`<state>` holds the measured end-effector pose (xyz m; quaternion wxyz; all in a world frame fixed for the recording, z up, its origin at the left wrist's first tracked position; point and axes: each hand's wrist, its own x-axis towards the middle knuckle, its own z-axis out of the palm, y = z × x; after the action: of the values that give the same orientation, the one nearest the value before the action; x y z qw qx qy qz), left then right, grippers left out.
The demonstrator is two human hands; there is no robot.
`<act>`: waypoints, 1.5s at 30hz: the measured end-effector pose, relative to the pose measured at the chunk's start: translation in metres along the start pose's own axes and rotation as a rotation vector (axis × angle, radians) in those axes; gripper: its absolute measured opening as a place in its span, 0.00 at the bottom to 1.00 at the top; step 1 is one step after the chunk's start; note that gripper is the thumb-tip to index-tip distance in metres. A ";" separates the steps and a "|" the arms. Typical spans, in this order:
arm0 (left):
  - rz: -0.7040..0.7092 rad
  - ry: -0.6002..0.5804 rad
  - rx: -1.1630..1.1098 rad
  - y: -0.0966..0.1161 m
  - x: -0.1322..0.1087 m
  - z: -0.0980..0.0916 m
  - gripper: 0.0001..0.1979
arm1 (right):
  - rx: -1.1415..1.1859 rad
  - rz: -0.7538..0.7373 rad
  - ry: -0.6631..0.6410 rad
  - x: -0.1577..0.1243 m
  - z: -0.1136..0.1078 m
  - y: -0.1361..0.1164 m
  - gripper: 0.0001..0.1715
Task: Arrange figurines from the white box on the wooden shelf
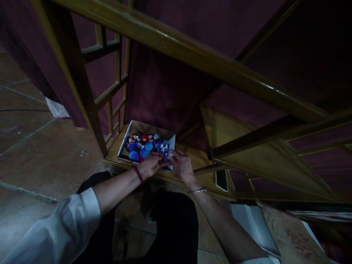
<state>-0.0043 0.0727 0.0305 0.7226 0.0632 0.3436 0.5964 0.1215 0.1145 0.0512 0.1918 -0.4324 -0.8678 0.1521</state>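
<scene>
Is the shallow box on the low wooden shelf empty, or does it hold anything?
Not empty. The open-topped box has small figures and blue discs covering most of its floor.

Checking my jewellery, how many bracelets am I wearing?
2: a red beaded bracelet on the left wrist, a thin silver metal bangle on the right wrist. Sleeves could hide others.

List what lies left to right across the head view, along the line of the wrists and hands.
White sleeve → red bead bracelet → left hand → right hand → silver bangle → white flat object on the floor. The toy box overlaps both hands, so it is left out.
</scene>
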 end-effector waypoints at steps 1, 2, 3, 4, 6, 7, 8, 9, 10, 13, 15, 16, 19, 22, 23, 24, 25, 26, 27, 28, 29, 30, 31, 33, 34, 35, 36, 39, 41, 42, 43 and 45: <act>0.002 0.010 0.004 0.001 -0.001 0.000 0.11 | -0.001 -0.006 -0.003 0.000 0.001 0.000 0.13; 0.001 0.019 0.008 0.001 -0.001 0.000 0.11 | -0.003 -0.010 0.000 -0.001 0.001 0.000 0.13; -0.002 0.025 0.011 0.001 -0.001 0.000 0.11 | -0.006 -0.015 0.006 -0.001 0.002 0.000 0.13; -0.004 0.033 0.014 0.002 -0.001 0.000 0.12 | -0.010 -0.019 0.014 -0.002 0.003 0.001 0.13; -0.006 0.029 0.018 0.002 -0.001 -0.001 0.12 | -0.019 -0.023 0.027 -0.002 0.004 0.000 0.13; -0.004 0.025 0.018 0.002 -0.002 -0.001 0.12 | -0.023 -0.024 0.027 -0.003 0.004 -0.001 0.13; -0.004 0.021 0.018 0.002 -0.002 -0.002 0.12 | -0.028 -0.025 0.022 -0.003 0.003 -0.002 0.13; -0.006 0.019 0.014 0.002 -0.002 -0.002 0.12 | -0.032 -0.026 0.014 -0.002 0.003 -0.003 0.13; -0.008 0.019 0.007 0.003 -0.003 -0.002 0.12 | -0.036 -0.025 0.011 -0.002 0.002 -0.005 0.14; -0.009 0.033 -0.013 0.003 -0.004 -0.003 0.11 | -0.046 -0.027 0.022 -0.002 0.002 -0.009 0.14; -0.010 0.033 -0.022 0.003 -0.004 -0.005 0.09 | -0.048 -0.045 0.019 -0.001 0.002 -0.010 0.15; -0.009 0.027 -0.027 0.003 -0.004 -0.005 0.08 | -0.047 -0.055 0.017 -0.001 0.002 -0.010 0.15; 0.013 0.005 -0.027 0.004 -0.003 -0.006 0.07 | -0.019 -0.062 0.032 -0.001 0.002 -0.009 0.15; 0.045 -0.010 0.002 0.004 -0.003 -0.004 0.08 | 0.021 -0.037 0.072 0.000 0.002 -0.007 0.16; 0.056 -0.015 0.007 0.004 -0.004 -0.003 0.08 | 0.032 -0.028 0.084 0.000 0.003 -0.006 0.16; 0.066 -0.023 0.009 0.004 -0.004 -0.002 0.08 | 0.043 -0.020 0.097 -0.001 0.003 -0.005 0.16; 0.076 -0.031 0.010 0.004 -0.004 -0.001 0.07 | 0.053 -0.016 0.111 -0.001 0.003 -0.005 0.16; 0.085 -0.036 0.012 0.004 -0.004 0.000 0.07 | 0.065 -0.016 0.123 -0.002 0.004 -0.004 0.16; 0.089 -0.038 0.018 0.004 -0.005 0.001 0.06 | 0.076 -0.019 0.137 -0.002 0.004 -0.004 0.16; 0.090 -0.040 0.029 0.004 -0.005 0.002 0.05 | 0.086 -0.023 0.151 -0.002 0.003 -0.004 0.16; 0.085 -0.041 0.044 0.005 -0.006 0.003 0.05 | 0.091 -0.026 0.165 -0.003 0.002 -0.004 0.15; 0.078 -0.041 0.059 0.006 -0.007 0.004 0.04 | 0.093 -0.030 0.174 -0.003 0.001 -0.005 0.15; 0.073 -0.045 0.070 0.008 -0.009 0.005 0.04 | 0.092 -0.034 0.177 -0.002 -0.001 -0.006 0.14; 0.070 -0.056 0.081 0.010 -0.012 0.007 0.05 | 0.090 -0.040 0.171 -0.002 -0.005 -0.008 0.13; 0.072 -0.058 0.080 0.012 -0.014 0.008 0.05 | 0.087 -0.049 0.162 -0.001 -0.007 -0.009 0.13; 0.073 -0.055 0.078 0.012 -0.016 0.009 0.06 | 0.085 -0.062 0.152 -0.001 -0.009 -0.009 0.13; 0.073 -0.048 0.079 0.013 -0.018 0.009 0.07 | 0.084 -0.079 0.141 -0.001 -0.010 -0.010 0.13; 0.056 -0.042 0.106 0.014 -0.024 0.011 0.08 | 0.076 -0.138 0.111 -0.003 -0.015 -0.010 0.13; 0.037 -0.063 0.130 0.015 -0.028 0.012 0.08 | 0.075 -0.164 0.107 -0.005 -0.018 -0.011 0.13; 0.028 -0.079 0.136 0.016 -0.030 0.013 0.08 | 0.076 -0.176 0.105 -0.006 -0.021 -0.012 0.12; 0.022 -0.095 0.138 0.018 -0.033 0.014 0.08 | 0.078 -0.185 0.103 -0.007 -0.023 -0.014 0.12; 0.014 -0.117 0.136 0.021 -0.036 0.017 0.09 | 0.086 -0.199 0.096 -0.009 -0.030 -0.016 0.12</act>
<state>-0.0133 0.0509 0.0690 0.7312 0.1492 0.3399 0.5722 0.1289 0.1010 0.0824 0.2656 -0.3422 -0.8890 0.1483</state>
